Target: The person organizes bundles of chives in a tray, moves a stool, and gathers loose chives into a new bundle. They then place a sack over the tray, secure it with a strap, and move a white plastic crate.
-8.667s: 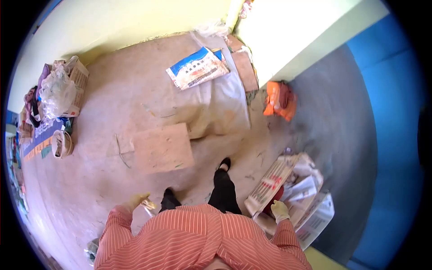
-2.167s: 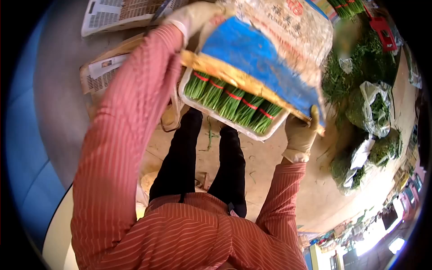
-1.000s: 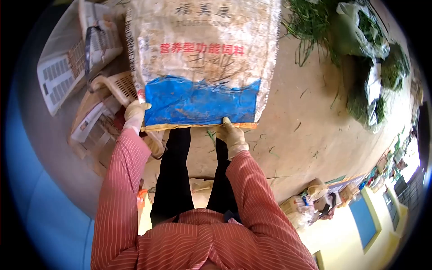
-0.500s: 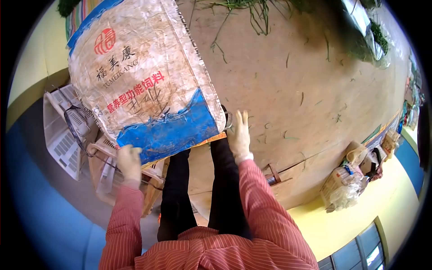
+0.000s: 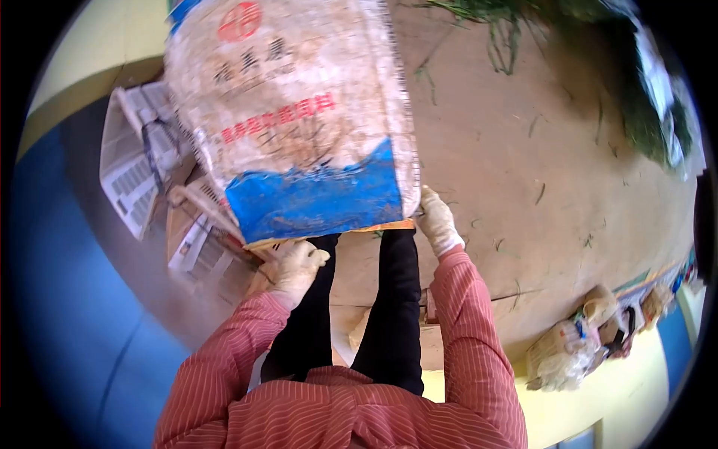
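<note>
A worn white feed sack (image 5: 299,90) with a blue lower band and red and black print spreads out in front of my legs, its lower edge towards me. My left hand (image 5: 298,269), in a pale glove, is closed at this edge, left of the middle; the grip itself is partly hidden. At the sack's lower right corner my right hand (image 5: 438,221), gloved too, has its fingers closed on the corner. The sack's far end runs out of the top of the view.
Brown floor (image 5: 493,172) with scattered green blades lies to the right. Long green grass (image 5: 508,30) is heaped at the top, beside a plastic-wrapped bundle (image 5: 658,90). White slatted chairs (image 5: 138,172) stand left of the sack. Bags (image 5: 561,352) lie along the yellow wall.
My left hand has moved right along the sack's lower edge and closed. My right hand, fingers outstretched before, now grips the corner. In view, the sack has shifted right and upward.
</note>
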A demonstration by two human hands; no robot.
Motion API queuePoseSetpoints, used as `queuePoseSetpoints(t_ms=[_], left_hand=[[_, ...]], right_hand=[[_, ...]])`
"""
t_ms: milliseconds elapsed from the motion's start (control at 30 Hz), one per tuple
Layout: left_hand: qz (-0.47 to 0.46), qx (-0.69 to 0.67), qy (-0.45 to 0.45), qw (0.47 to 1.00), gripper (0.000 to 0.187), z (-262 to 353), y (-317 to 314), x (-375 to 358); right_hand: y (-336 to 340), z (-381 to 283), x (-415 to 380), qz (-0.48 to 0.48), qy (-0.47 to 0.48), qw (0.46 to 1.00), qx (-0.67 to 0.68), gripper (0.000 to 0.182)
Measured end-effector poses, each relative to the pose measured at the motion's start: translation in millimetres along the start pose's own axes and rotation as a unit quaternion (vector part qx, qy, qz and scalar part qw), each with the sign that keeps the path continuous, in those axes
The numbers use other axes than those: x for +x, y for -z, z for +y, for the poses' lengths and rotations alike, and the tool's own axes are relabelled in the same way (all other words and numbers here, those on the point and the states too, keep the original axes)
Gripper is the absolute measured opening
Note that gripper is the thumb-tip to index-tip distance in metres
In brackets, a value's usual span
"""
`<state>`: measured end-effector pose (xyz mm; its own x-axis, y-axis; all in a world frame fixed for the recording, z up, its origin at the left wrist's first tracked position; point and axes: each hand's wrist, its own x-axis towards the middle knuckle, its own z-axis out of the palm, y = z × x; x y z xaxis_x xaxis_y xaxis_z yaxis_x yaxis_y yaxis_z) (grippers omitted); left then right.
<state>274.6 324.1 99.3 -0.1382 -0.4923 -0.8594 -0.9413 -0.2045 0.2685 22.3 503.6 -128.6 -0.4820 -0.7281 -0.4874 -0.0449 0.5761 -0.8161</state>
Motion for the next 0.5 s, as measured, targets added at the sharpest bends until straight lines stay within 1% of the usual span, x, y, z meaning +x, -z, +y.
queuePoseSetpoints(t_ms=[33,67,100,133,167,200,233,267,300,333,367,400,433,467,500], left_hand=[[-0.047,-0.321,0.122,0.938,0.011,-36,-20,-1],[-0.033,-0.333,0.13,0.933,0.011,-42,-18,-2],[-0.092,-0.359,0.24,0.897,0.023,-46,-13,3],[-0.152,-0.383,0.341,0.845,0.035,-50,-9,6],[-0.149,-0.474,0.298,0.815,0.041,-59,-9,4],[-0.142,-0.561,0.25,0.776,0.047,-70,-14,2],[-0.128,-0.655,0.208,0.715,0.053,-99,-31,13],[-0.1,-0.699,0.147,0.693,0.049,-112,-43,20],[-0.09,-0.713,0.141,0.681,0.049,-127,-61,27],[-0.1,-0.798,0.007,0.594,0.048,-141,-79,41],[-0.11,-0.855,-0.134,0.489,0.048,-151,-97,60],[-0.122,-0.879,-0.276,0.368,0.049,-147,-104,83],[0.08,-0.93,0.119,0.339,0.047,-59,-44,54],[0.067,-0.929,0.183,0.315,0.044,-72,-62,79],[0.051,-0.902,0.092,0.419,0.044,-65,-69,89]], right_hand=[[10,-34,1,-0.025,-0.005,0.998,-0.054,0.022],[31,-84,3,-0.048,-0.008,0.993,-0.11,0.023],[40,-115,6,-0.1,-0.04,0.984,-0.146,0.023],[44,-131,8,-0.149,-0.069,0.969,-0.184,0.023],[43,-108,6,-0.164,-0.018,0.96,-0.227,0.023],[43,-103,9,-0.194,0.002,0.952,-0.237,0.023],[42,-119,12,-0.197,0.017,0.95,-0.244,0.022],[44,-137,12,-0.199,0.033,0.947,-0.251,0.023],[45,-128,11,-0.21,0.048,0.941,-0.259,0.023],[46,-106,12,-0.227,0.034,0.932,-0.28,0.025],[48,-89,14,-0.239,0.021,0.923,-0.302,0.026],[51,-85,13,-0.236,0.074,0.907,-0.341,0.028],[53,-75,17,-0.257,0.101,0.89,-0.364,0.026],[55,-78,17,-0.264,0.103,0.864,-0.416,0.017],[52,-81,18,-0.259,0.058,0.87,-0.415,0.02]])
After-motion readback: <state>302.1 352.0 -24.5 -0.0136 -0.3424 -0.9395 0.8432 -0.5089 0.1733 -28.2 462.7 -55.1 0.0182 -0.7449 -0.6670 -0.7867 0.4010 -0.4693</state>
